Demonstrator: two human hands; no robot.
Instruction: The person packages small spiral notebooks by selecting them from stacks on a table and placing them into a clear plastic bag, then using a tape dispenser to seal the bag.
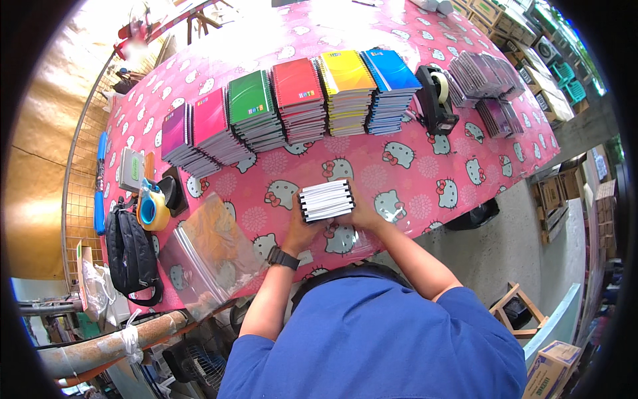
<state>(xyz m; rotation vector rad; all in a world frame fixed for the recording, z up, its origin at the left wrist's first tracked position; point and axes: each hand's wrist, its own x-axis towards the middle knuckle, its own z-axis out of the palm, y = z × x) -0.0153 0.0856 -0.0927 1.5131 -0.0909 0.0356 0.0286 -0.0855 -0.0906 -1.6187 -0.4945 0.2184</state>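
A small stack of notebooks (326, 201), white page edges up and black along its two sides, stands between my hands near the front of the table. My left hand (302, 229) grips its left side, and my right hand (361, 211) closes round the right side. Most of my fingers are hidden by the stack and the angle. Beyond it runs a curved row of spiral notebook piles: purple (175, 130), pink (211, 120), green (250, 98), red (297, 82), yellow (345, 71) and blue (391, 70).
A black tape dispenser (436, 106) stands right of the blue pile, beside plastic-wrapped notebook packs (485, 76). At left lie a tape roll in a blue holder (153, 207), a black bag (129, 253) and clear plastic bags (216, 249). The pink patterned tablecloth (425, 156) covers the table.
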